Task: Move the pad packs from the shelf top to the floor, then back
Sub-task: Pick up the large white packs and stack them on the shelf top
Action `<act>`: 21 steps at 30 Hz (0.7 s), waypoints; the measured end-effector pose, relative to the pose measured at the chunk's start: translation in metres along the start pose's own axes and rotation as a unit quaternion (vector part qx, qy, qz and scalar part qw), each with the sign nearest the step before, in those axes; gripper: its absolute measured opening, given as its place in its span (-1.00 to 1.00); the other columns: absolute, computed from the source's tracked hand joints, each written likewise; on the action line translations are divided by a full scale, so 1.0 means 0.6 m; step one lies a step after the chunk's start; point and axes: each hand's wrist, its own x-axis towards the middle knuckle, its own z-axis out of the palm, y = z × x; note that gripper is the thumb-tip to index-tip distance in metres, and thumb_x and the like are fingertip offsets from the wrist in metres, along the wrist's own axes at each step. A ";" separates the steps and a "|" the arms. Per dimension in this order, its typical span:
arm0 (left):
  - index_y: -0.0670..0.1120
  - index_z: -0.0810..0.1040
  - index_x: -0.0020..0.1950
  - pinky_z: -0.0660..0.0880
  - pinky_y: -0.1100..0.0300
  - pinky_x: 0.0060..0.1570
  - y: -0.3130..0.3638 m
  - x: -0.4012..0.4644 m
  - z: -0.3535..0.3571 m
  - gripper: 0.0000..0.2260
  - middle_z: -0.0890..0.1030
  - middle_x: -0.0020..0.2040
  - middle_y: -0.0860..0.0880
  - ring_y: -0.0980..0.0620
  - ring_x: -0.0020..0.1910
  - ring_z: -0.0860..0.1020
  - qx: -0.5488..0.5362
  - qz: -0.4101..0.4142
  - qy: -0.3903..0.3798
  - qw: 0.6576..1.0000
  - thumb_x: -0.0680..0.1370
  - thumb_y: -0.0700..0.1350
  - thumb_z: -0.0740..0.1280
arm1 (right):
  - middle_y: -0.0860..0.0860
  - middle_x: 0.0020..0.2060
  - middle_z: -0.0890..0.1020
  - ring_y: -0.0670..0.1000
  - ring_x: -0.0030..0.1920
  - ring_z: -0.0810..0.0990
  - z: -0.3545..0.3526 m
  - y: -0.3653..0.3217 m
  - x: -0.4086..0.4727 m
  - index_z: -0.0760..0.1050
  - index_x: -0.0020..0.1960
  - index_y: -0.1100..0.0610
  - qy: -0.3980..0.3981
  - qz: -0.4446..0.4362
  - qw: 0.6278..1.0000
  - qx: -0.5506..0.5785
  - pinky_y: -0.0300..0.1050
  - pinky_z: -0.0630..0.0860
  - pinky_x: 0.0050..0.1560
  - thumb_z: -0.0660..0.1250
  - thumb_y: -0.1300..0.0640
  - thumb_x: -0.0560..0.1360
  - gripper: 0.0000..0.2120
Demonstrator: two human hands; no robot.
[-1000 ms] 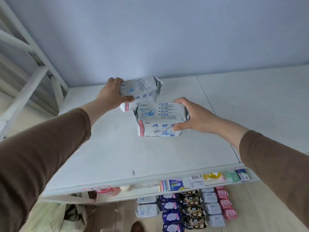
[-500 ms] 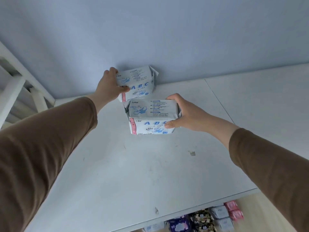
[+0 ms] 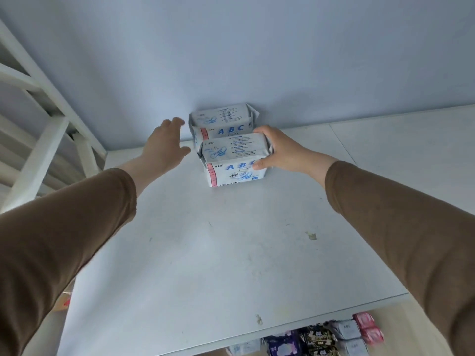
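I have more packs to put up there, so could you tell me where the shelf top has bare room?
The shelf top is bare from the front pack to its near edge, and right of the right hand. Crowded only at the wall, around the rear pack.

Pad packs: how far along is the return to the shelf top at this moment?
Looks done: the rear pad pack sits on the shelf top against the wall, and the left hand is open beside it, not touching. In hand: the right hand grips the front pad pack, resting on the shelf. Left: releasing it. Other packs show below the shelf edge.
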 end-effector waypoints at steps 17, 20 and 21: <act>0.00 0.42 0.37 0.46 -0.04 0.17 0.051 -0.207 0.008 -0.61 0.49 0.25 -0.03 -0.08 0.26 0.44 0.033 -0.030 -0.045 0.998 0.55 -0.01 0.35 | 0.03 0.39 0.33 0.14 0.34 0.31 0.035 -0.031 -0.066 0.33 0.45 0.10 0.151 -0.054 0.965 -0.210 0.03 0.45 0.23 0.51 0.05 0.40 -0.32; 0.00 0.43 0.38 0.47 -0.04 0.16 0.095 -0.265 0.015 -0.60 0.49 0.26 -0.03 -0.07 0.27 0.44 0.036 -0.044 -0.044 0.997 0.55 0.02 0.35 | 0.00 0.38 0.37 0.12 0.35 0.32 0.033 -0.023 -0.166 0.40 0.40 0.08 0.131 -0.082 0.960 -0.234 0.04 0.42 0.27 0.44 0.05 0.45 -0.45; 0.00 0.43 0.38 0.47 -0.04 0.16 0.115 -0.289 0.018 -0.60 0.49 0.26 -0.03 -0.08 0.26 0.44 0.036 -0.046 -0.040 0.997 0.55 0.02 0.35 | -0.01 0.38 0.38 0.11 0.36 0.31 0.032 -0.017 -0.204 0.41 0.39 0.07 0.120 -0.088 0.961 -0.234 0.03 0.40 0.29 0.42 0.05 0.47 -0.48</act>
